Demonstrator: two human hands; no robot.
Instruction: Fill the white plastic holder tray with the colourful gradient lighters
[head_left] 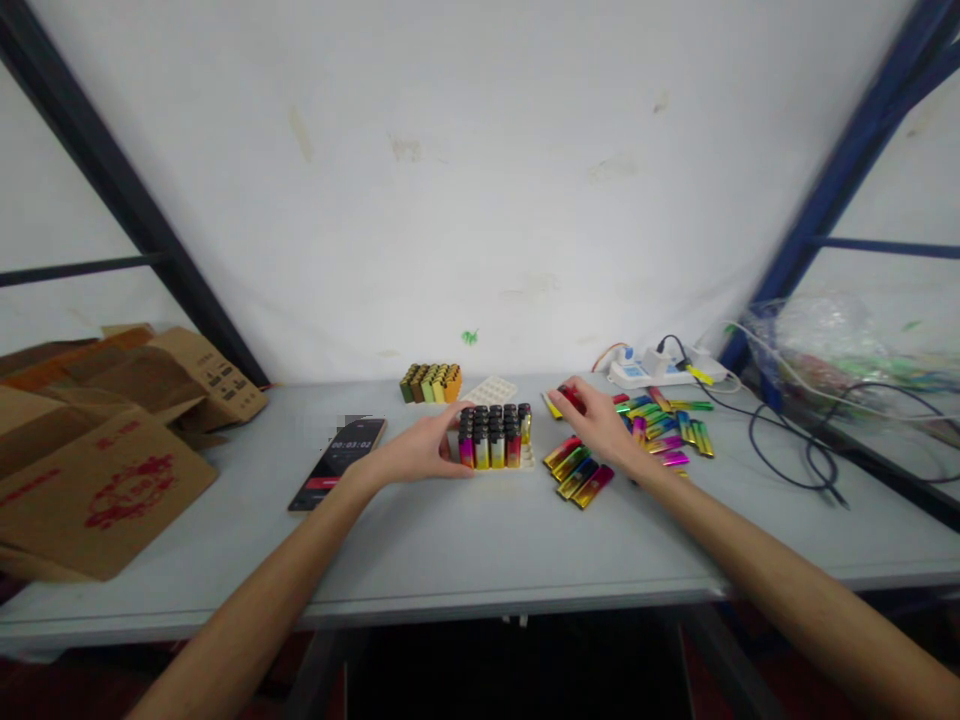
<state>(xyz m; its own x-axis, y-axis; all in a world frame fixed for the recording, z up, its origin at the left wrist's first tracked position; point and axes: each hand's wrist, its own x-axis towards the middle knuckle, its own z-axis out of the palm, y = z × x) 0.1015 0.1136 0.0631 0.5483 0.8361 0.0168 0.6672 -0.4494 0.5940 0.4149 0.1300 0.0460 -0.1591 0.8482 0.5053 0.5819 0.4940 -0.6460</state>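
Upright lighters (491,445) with black tops and shiny pink, yellow and red bodies stand in rows in a pale tray (528,459); some holes at its right end show. My left hand (424,447) is closed around the left side of this block, thumb in front and fingers behind. To the right of the tray, my right hand (596,415) pinches a dark red lighter (571,398) above the table. Just beyond it a yellow piece shows, partly hidden. Loose metallic lighters (577,472) lie below and to the right of that hand, in several colours.
Behind are a second block of gold and green lighters (431,383) and a pale holed tray (491,390). A phone (339,462) showing a timer and a cardboard box (112,480) lie left. A power strip (667,370), black cable (795,480) and clear plastic bag (832,340) are right.
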